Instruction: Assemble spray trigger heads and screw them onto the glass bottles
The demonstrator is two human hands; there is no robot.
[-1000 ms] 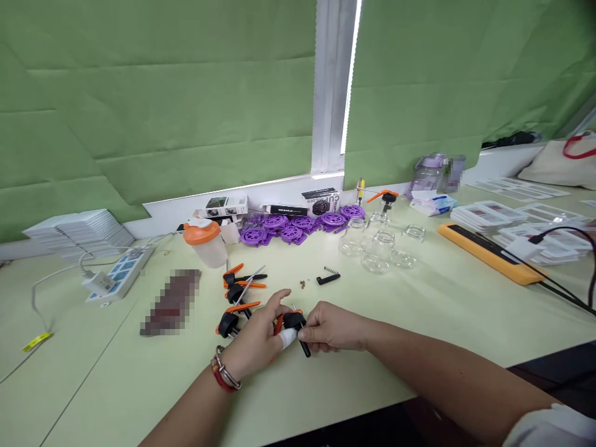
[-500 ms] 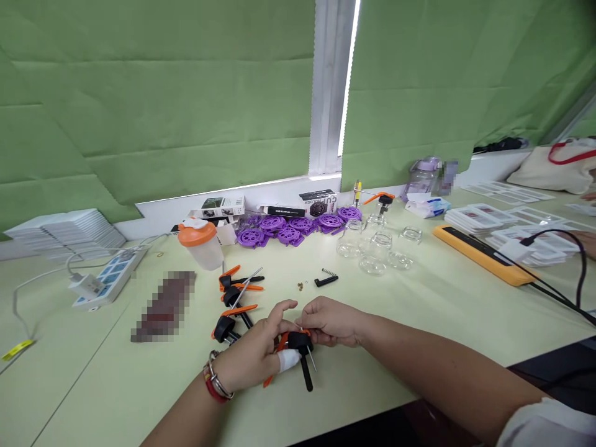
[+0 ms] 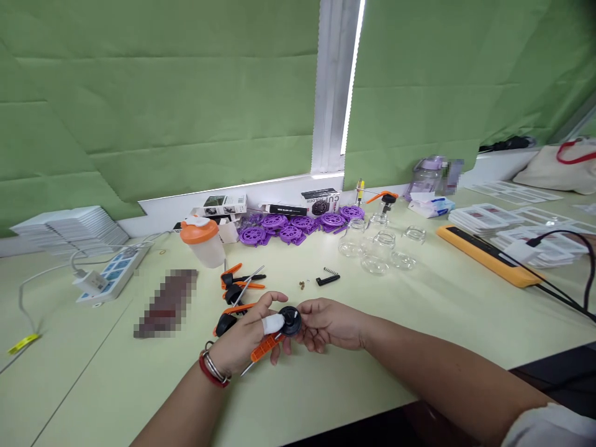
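Note:
My left hand [image 3: 254, 332], its thumb wrapped in white, is closed round a black pump head [image 3: 292, 321] with an orange lever [image 3: 265, 347] and a thin metal rod. The head's round underside faces up. My right hand [image 3: 328, 323] has its fingers bent against the head's right side; its fingertips are partly hidden, and whether they pinch a small part I cannot tell. Beyond my left hand lie several similar black and orange heads [image 3: 233, 293]. Past my right hand are a black stem piece [image 3: 328, 280], a spring [image 3: 331, 271] and a few tiny brass-coloured parts [image 3: 302, 285].
Glass jars [image 3: 376, 254] stand at the back right, near a yellow power strip [image 3: 484, 254]. Purple wheel-shaped pieces [image 3: 291, 233] and boxes line the wall. An orange-lidded cup [image 3: 202, 243], a white power strip [image 3: 114, 273] and a blurred-out dark object [image 3: 166, 303] are at left.
The pump head has been turned over in my left hand: its stem pointed down towards me before, and its round underside now faces up. Both hands stay close together.

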